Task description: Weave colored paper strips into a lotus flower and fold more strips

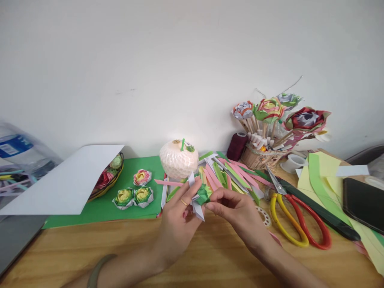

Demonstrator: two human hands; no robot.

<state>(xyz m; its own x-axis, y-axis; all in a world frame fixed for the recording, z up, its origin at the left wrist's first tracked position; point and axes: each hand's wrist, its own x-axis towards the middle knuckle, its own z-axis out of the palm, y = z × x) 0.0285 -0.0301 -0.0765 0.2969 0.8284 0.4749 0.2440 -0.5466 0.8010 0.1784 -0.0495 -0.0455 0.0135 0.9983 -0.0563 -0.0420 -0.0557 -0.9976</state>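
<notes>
Between my hands, above the front of the table, is a green folded paper flower [203, 194] with a white paper strip [198, 210] sticking out of it. My left hand [181, 214] is closed around the flower's left side, a ring on one finger. From the right, my right hand [229, 206] pinches the flower's edge with thumb and forefinger. Just behind lie many pink, green, yellow and white folded paper strips [228, 174]. Left of my hands, three small finished paper flowers [143, 196] rest on a green sheet [105, 214].
A white netted round object [179, 160] stands behind my hands. At right lie red-and-yellow scissors [300, 218], a dark phone [364, 204] and paper sheets [318, 176]. A basket [261, 157] of paper flowers and a thread spool [237, 147] stand at the wall. White paper [69, 180] juts in from the left.
</notes>
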